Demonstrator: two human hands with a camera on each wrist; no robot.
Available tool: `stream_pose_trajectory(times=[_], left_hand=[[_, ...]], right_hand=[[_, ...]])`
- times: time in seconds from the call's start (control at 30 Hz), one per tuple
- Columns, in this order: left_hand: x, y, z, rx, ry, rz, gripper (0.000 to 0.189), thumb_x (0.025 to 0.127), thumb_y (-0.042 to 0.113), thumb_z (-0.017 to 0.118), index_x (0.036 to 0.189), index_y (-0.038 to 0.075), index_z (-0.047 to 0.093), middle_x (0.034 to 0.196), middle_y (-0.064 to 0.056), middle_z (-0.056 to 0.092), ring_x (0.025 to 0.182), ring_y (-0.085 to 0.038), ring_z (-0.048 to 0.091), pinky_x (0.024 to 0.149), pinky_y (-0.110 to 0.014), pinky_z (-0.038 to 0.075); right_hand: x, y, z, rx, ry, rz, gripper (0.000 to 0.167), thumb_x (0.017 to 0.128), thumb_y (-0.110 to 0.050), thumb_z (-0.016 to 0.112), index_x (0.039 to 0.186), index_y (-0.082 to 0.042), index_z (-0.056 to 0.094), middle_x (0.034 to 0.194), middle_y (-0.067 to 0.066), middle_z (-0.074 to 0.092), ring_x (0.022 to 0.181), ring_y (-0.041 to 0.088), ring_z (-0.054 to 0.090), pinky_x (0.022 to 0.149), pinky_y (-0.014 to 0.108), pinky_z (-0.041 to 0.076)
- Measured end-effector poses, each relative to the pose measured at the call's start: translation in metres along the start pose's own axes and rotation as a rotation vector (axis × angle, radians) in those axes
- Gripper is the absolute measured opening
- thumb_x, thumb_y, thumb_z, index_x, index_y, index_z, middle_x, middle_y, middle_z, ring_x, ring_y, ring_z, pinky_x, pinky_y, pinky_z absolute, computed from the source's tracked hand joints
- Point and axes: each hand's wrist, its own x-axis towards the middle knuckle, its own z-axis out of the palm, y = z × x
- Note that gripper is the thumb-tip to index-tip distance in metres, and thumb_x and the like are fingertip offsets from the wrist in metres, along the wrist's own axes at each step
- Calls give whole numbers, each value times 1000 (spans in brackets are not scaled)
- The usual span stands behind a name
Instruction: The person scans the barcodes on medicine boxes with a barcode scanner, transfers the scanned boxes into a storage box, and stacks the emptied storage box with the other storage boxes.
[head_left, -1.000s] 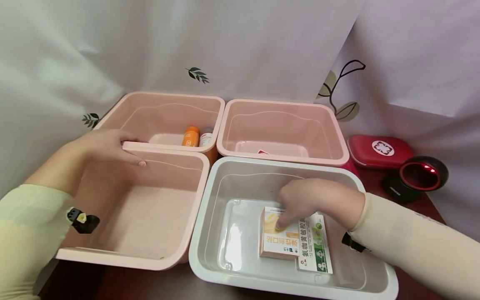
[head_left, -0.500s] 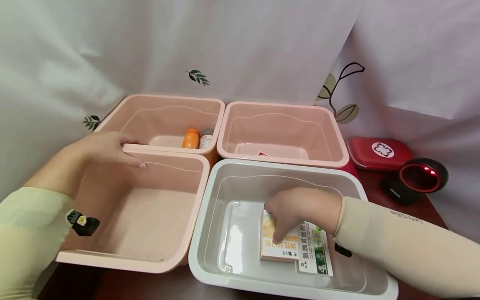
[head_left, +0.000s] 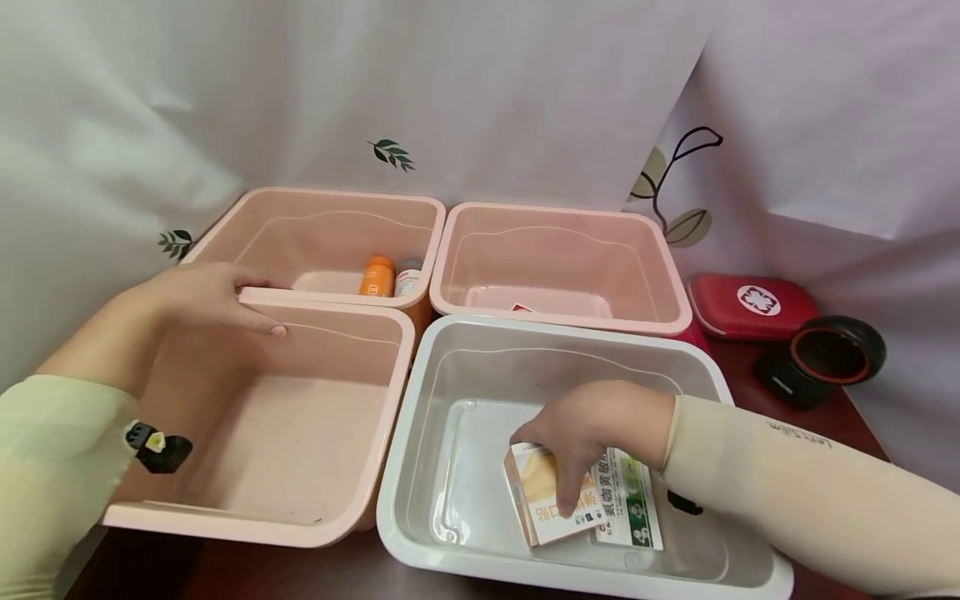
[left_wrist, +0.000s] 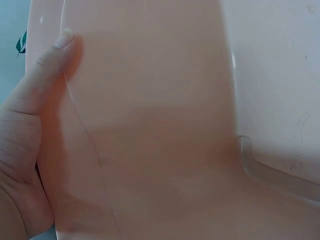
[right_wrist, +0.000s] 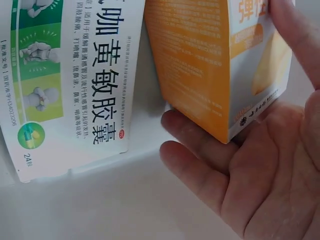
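Note:
In the grey bin (head_left: pixel 468 467), my right hand (head_left: pixel 588 429) holds an orange-and-white box of adhesive bandages (head_left: pixel 534 483). The box is tilted, thumb on its printed face and fingers on the far side. Beside it a flat green-and-white box of medicine capsules (head_left: pixel 640 510) lies on the bin floor; the right wrist view shows the capsule box (right_wrist: pixel 65 90) next to the tilted bandage box (right_wrist: pixel 195 70). My left hand (head_left: pixel 202 293) grips the back rim of the near left pink bin (head_left: pixel 315 433), thumb (left_wrist: pixel 55 57) inside, fingers over the rim.
The back left pink bin (head_left: pixel 337 196) holds an orange bottle (head_left: pixel 377 277) and a grey-capped white bottle (head_left: pixel 408 280). Something red and white (head_left: pixel 521 307) shows in the back right pink bin (head_left: pixel 555 210). A red zip case (head_left: pixel 750 307) and black scanner (head_left: pixel 795 375) stand at right.
My right hand has come down and closed its grip on the bandage box, which has turned, tilted and shifted toward the front. My left hand keeps its place on the rim. The scanner's red light is off.

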Motion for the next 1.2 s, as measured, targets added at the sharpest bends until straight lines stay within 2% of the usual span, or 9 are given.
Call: stream_pose_trajectory(times=[0.27,0.4,0.5,0.67,0.8,0.87,0.97,1.03,1.2], left_hand=[[0,0,-1,15,-1,-6,79,83,51,90,143,5,67,117,-10,74,103,-27,65,91,-53,49],[-1,0,0,10,-6,-10,79,83,50,90,143,4,66,117,-9,74,104,-26,65,91,-53,49],[-3,-1,0,-1,-10,-8,79,83,49,90,143,3,66,117,-10,74,104,-27,66,91,-53,49],[-5,0,1,-13,-11,-21,81,82,51,91,143,4,66,119,-11,73,107,-30,65,92,-55,49],[-6,-1,0,-14,-12,-26,81,82,51,91,143,4,66,120,-12,73,108,-31,65,93,-55,48],[-6,-1,0,-12,-13,-25,81,82,51,91,143,4,65,121,-12,73,109,-31,65,94,-55,48],[-5,-1,-1,-3,-10,-19,80,82,49,91,143,3,65,120,-12,73,109,-31,66,94,-55,48],[-4,0,-1,2,-10,-18,80,83,49,91,143,3,65,120,-12,73,108,-30,66,93,-55,49],[-1,3,-1,6,-12,-14,81,83,51,90,144,4,65,117,-9,74,104,-26,66,91,-53,49]], right_hand=[[1,1,0,33,-20,-147,58,74,-22,101,122,-32,72,87,-19,65,85,1,62,86,25,51],[0,1,-1,73,-53,-153,58,71,-16,101,117,-35,71,86,-18,67,81,2,64,81,25,52],[-1,2,-3,110,-97,-186,61,69,-12,101,116,-35,69,86,-16,68,80,2,65,78,24,54],[-1,3,-5,129,-129,-225,62,71,-11,100,120,-32,68,88,-15,69,82,3,66,79,24,54],[-3,1,-5,57,-93,-147,82,70,-22,102,142,-29,62,101,-16,66,94,3,62,91,25,50],[-5,0,-6,42,-72,-107,83,68,-24,103,141,-25,62,102,-15,65,95,3,60,91,25,50],[-8,1,-8,72,-43,-95,67,66,-21,105,121,-21,66,97,-14,66,89,3,62,86,25,52],[-11,2,-10,83,-13,-104,61,64,-21,106,108,-23,64,91,-15,64,84,3,62,81,24,53],[-17,6,-15,27,78,-135,64,59,-32,108,102,-27,61,90,-17,61,84,4,59,81,25,51]])
